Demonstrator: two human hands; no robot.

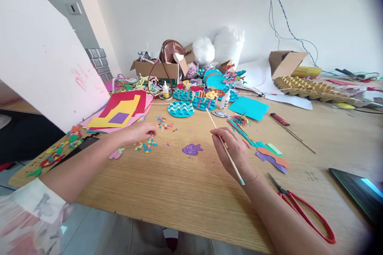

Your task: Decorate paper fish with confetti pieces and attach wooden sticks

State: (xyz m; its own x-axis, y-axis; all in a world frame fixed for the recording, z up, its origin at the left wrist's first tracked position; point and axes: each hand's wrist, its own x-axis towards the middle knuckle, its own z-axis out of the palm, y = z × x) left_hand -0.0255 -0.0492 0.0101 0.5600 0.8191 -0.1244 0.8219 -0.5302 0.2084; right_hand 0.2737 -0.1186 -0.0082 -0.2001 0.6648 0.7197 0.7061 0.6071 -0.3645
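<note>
My right hand is closed around a thin pale wooden stick, which slants across the hand and has a blue-green lower end. On the table just left of that hand lies a small purple paper fish with a shiny, wet-looking surface. My left hand hovers over or touches a scatter of round paper dots, fingers pinched together; what is between them, if anything, is too small to tell. Beyond the dots is a little heap of tiny coloured paper bits.
Coloured paper sheets lie at left, near fish cut-outs. Turquoise wavy paper pieces and a white glue bottle stand farther back. At right are red-handled scissors, paper scraps, a cutter knife and a tablet.
</note>
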